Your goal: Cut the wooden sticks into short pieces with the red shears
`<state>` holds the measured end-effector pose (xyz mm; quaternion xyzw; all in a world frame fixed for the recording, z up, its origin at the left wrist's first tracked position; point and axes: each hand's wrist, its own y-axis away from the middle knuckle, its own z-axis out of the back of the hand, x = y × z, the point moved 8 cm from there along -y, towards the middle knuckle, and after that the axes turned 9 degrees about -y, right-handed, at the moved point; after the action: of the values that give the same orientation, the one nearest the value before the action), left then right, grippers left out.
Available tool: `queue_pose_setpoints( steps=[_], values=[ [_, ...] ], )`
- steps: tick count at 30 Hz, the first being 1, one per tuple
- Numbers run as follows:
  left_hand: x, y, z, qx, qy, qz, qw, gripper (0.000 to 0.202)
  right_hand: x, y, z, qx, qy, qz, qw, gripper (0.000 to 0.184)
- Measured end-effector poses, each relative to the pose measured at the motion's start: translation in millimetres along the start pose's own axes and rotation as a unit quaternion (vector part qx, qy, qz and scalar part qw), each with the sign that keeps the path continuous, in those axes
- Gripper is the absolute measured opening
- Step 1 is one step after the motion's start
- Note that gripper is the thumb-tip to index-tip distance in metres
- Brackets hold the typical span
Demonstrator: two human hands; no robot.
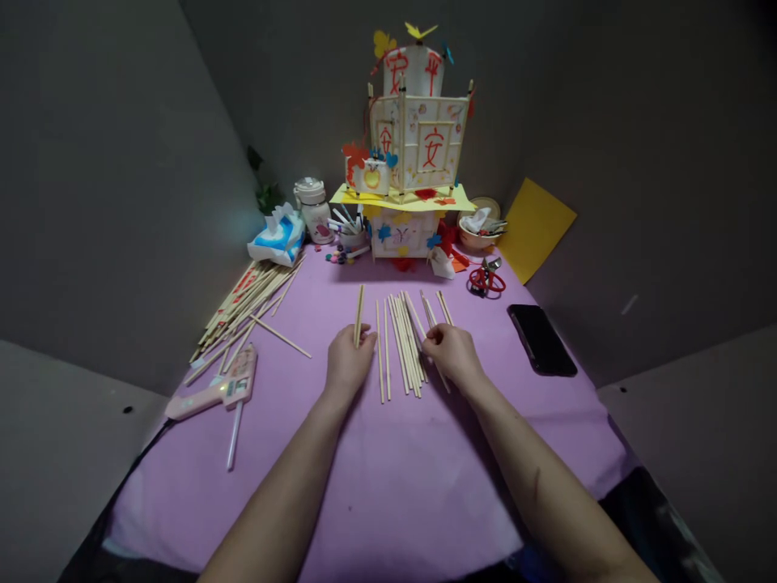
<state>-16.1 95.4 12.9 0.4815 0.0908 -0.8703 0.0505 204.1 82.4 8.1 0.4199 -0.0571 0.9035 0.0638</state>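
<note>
Purple table (pixel 376 486), sticks (pixel 404 340) mid-surface

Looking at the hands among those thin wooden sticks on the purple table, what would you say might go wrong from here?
1. The left hand pinches a stick apart from the loose row of sticks that the right hand touches; a nudge could scatter the row.
2. The phone lies near the table edge, so a right-arm sweep might push it off.
3. The glue gun sits close to the left forearm and its cord could snag.
</note>
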Motion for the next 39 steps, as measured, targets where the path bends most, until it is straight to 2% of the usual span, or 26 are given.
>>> queue_pose_setpoints(
  steps=[2, 4, 6, 8, 10, 13, 17, 21, 25, 28, 31, 34, 36, 39],
  values=[
    [-1, 14, -15.9, 0.062, 0.113, 0.043, 0.991, 0.022, -2, 3, 0, 0.012, -0.167, -0.017, 0.986, 0.015],
    [-4, 31, -37.3, 0.137, 0.222, 0.089, 0.961, 0.028, -3, 7, -3, 0.025, -0.280, -0.034, 0.959, 0.019],
    [-6, 44, -52.9, 0.183, 0.282, 0.119, 0.934, 0.032, -5, 9, -7, 0.032, -0.338, -0.046, 0.939, 0.021],
    [-4, 49, -56.6, 0.182, 0.301, 0.132, 0.927, 0.033, -11, 8, -7, 0.020, -0.357, -0.061, 0.932, 0.023],
    [2, 46, -50.3, 0.149, 0.296, 0.132, 0.934, 0.032, -21, 4, 0, -0.018, -0.334, -0.065, 0.940, 0.024],
    [14, 34, -34.9, 0.096, 0.264, 0.120, 0.952, 0.033, -36, -4, 21, -0.088, -0.238, -0.053, 0.966, 0.022],
    [25, 23, -21.0, 0.048, 0.206, 0.096, 0.973, 0.033, -47, -10, 44, -0.135, -0.112, -0.043, 0.984, 0.019],
    [27, 20, -20.4, 0.033, 0.155, 0.076, 0.984, 0.032, -39, -11, 46, -0.113, 0.064, -0.019, 0.991, 0.020],
    [28, 20, -22.4, 0.030, 0.145, 0.071, 0.986, 0.031, -22, -6, 39, -0.097, 0.182, 0.025, 0.978, 0.022],
    [30, 19, -24.0, 0.037, 0.149, 0.073, 0.985, 0.032, -14, -3, 28, -0.064, 0.218, 0.046, 0.973, 0.021],
    [32, 19, -24.6, 0.040, 0.150, 0.076, 0.985, 0.032, -19, -5, 16, -0.014, 0.249, 0.026, 0.968, 0.020],
    [32, 20, -24.9, 0.041, 0.152, 0.078, 0.984, 0.032, -23, -7, 14, -0.020, 0.248, 0.013, 0.968, 0.020],
    [31, 20, -25.0, 0.041, 0.154, 0.078, 0.984, 0.032, -23, -6, 19, -0.035, 0.202, 0.012, 0.979, 0.020],
    [31, 20, -24.0, 0.037, 0.156, 0.080, 0.984, 0.032, -26, -2, 24, -0.024, 0.048, -0.005, 0.999, 0.017]
  ],
)
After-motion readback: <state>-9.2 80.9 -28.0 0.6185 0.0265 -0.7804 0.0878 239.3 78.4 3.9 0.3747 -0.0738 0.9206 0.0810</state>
